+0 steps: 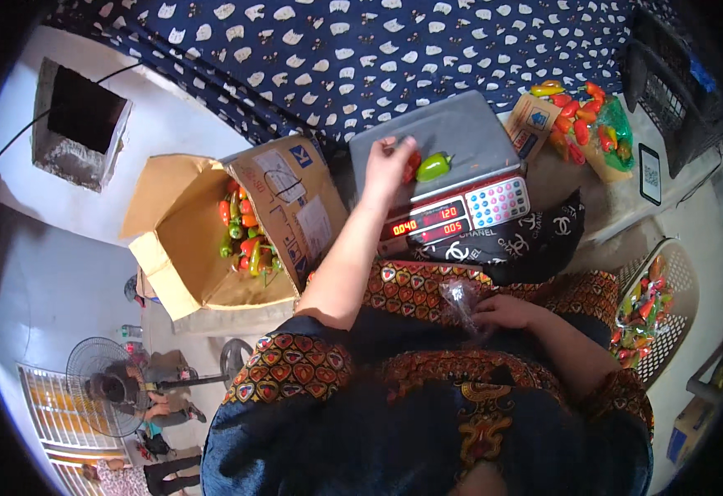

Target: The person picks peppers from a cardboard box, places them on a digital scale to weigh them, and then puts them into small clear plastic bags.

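Note:
On the grey plate of a digital scale (461, 124) lie a green pepper (434, 168) and a red pepper (412, 167). My left hand (388, 165) reaches over the plate with its fingers curled at the red pepper, partly covering it. The scale's lit red display (428, 221) and keypad (498, 202) face me. Low in front of my body, my right hand (504, 312) is closed on a crumpled clear plastic bag (459, 302); some of its fingers are hidden.
An open cardboard box (184, 231) left of the scale holds several mixed peppers (244, 231). More peppers (585, 120) lie right of the scale beside a black crate (667, 107). Bagged peppers (643, 314) rest on a perforated chair (680, 289). A fan (109, 384) and other people (159, 409) are at left.

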{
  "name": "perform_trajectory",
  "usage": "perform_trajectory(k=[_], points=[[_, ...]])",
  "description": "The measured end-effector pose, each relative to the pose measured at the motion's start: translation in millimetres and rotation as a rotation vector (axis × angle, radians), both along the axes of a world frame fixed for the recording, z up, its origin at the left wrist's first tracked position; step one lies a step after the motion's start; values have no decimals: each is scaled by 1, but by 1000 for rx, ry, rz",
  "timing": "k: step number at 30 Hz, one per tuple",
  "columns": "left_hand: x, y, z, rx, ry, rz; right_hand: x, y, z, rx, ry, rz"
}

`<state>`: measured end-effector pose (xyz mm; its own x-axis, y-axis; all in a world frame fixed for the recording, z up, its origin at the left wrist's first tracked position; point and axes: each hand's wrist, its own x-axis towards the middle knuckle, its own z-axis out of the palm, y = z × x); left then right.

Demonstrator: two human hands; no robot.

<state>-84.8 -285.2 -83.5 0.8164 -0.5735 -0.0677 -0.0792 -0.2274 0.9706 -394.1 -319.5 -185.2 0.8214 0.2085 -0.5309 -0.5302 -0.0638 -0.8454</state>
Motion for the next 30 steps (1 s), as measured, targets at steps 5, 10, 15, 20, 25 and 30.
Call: perform_trajectory(k=[5,10,15,20,25,30], points=[[-4,39,23,-522,1016,-232,-3,-1,-15,-60,-64,18],[-33,62,42,-734,946,-511,-2,-1,-16,-75,-55,3],[-54,73,55,-879,980,-677,-3,-1,-22,-41,-36,-56],[-42,76,50,-762,1088,-678,-3,0,-16,-90,-22,-26],[4,49,27,-12,-53,-154,-4,0,-30,-118,-10,5],[56,37,3,679,-589,77,0,-4,-24,-119,-1,33]])
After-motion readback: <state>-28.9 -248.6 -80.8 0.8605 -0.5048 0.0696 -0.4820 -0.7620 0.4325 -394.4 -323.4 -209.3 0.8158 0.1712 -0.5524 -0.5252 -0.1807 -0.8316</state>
